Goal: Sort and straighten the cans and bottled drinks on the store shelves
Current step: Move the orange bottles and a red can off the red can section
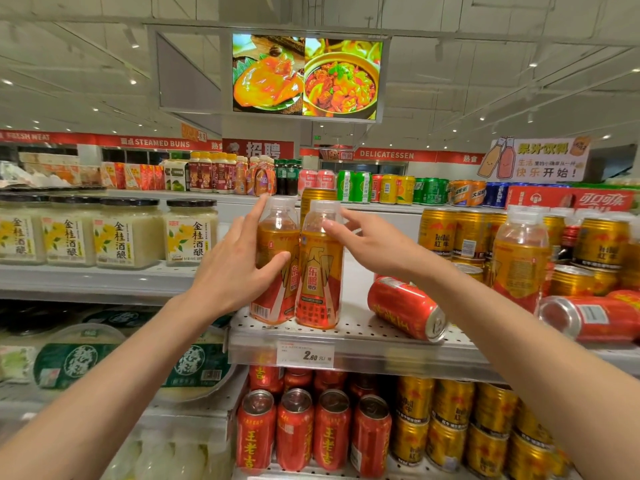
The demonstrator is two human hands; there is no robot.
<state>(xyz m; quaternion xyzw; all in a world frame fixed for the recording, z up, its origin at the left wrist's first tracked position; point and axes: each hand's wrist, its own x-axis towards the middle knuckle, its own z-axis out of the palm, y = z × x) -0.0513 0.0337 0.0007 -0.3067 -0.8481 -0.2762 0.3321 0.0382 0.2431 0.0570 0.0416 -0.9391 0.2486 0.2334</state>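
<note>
Just right of the two upright bottles (298, 268), a red can (407, 308) lay on its side, axis slanting shelf-front, nearer the right hand (374, 249), whose grip, like the left hand (239, 268), was wide, fingers resting on bottles.

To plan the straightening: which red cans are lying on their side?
Two on the perforated middle shelf: one red can beside the bottles, another at right. Lower-shelf cans stand upright.

Both arms outstretched, left hand (239, 268) and right hand (375, 247) fingers spread
</note>
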